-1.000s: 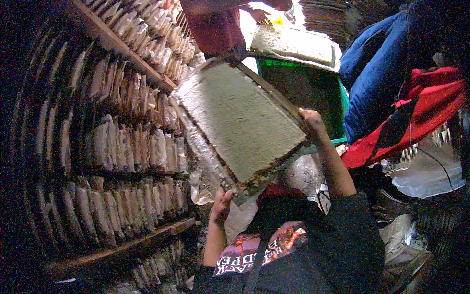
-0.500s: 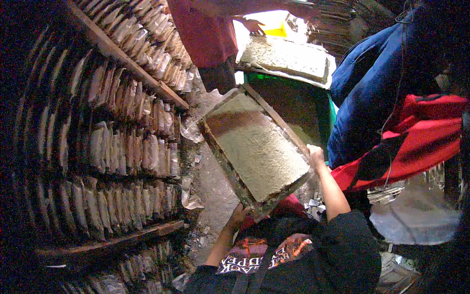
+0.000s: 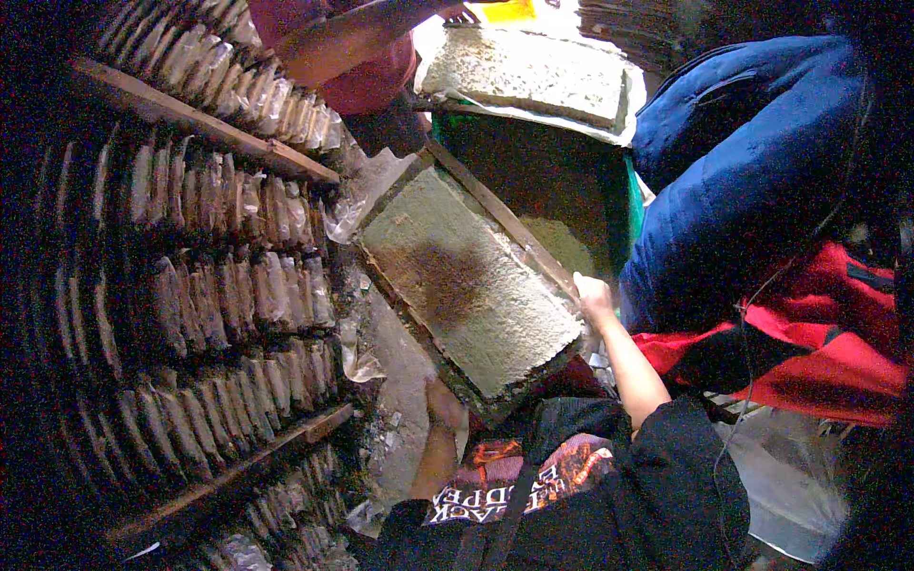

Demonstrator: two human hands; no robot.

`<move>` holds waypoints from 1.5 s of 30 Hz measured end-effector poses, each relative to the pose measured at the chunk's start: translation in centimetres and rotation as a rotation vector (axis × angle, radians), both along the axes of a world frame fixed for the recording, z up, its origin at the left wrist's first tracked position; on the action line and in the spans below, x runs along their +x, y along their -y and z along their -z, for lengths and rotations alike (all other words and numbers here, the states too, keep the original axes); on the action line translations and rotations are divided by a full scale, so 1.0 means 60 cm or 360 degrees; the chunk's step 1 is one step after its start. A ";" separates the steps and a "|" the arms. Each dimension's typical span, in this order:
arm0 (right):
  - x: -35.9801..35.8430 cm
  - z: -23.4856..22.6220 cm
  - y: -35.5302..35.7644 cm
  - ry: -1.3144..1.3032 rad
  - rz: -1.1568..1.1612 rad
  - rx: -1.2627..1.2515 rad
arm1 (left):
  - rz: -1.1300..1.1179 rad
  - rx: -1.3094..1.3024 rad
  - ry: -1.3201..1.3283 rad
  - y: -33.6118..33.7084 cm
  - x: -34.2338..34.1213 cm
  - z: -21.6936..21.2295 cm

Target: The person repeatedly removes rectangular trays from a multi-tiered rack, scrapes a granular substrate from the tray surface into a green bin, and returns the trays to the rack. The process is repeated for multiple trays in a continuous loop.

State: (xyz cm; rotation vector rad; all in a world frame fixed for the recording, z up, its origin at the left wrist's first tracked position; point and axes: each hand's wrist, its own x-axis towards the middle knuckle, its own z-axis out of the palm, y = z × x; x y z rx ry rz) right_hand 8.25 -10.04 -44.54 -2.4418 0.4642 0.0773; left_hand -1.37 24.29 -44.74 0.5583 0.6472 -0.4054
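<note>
- Tray: in the middle of the view, in front of the person's body, its edges rough and dark; it sits at a slant, its far corner up beside the bin.
- Fill: a pale, grainy layer covering the tray almost to its edges, bright at the near right, with a darker brownish patch across the middle.
- Right hand: curled closed round the tray's right edge, gripping it.
- Left hand: in shade by the tray's near left edge; its fingers cannot be made out, so I cannot tell how far it is closed or whether it grips.
- Floor: grey and dusty, with pale crumbs and scraps of thin plastic.
- Left side: flat bags packed on edge in rows, with planks running along them.
- Beyond the tray: a green-rimmed bin, dark inside; a pale slab on a white sheet lies at its far side.
- Far left: a co-worker's arm and maroon shirt.
- Right: blue trousers and red cloth, a thin cord hanging near.
- Writing: white lettering over a reddish picture on the person's black shirt.
</note>
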 end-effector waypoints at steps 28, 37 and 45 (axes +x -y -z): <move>0.233 0.287 0.126 -0.0716 0.0438 0.0020 | -0.0576 0.0995 -0.0260 0.017 0.101 0.048; 0.207 0.247 0.157 -0.0465 0.0644 0.0736 | -0.0580 0.0973 -0.0426 0.025 0.081 0.024; 0.204 -0.062 0.091 -0.0185 0.0797 0.2452 | -0.0519 0.0797 0.0026 -0.017 0.055 0.110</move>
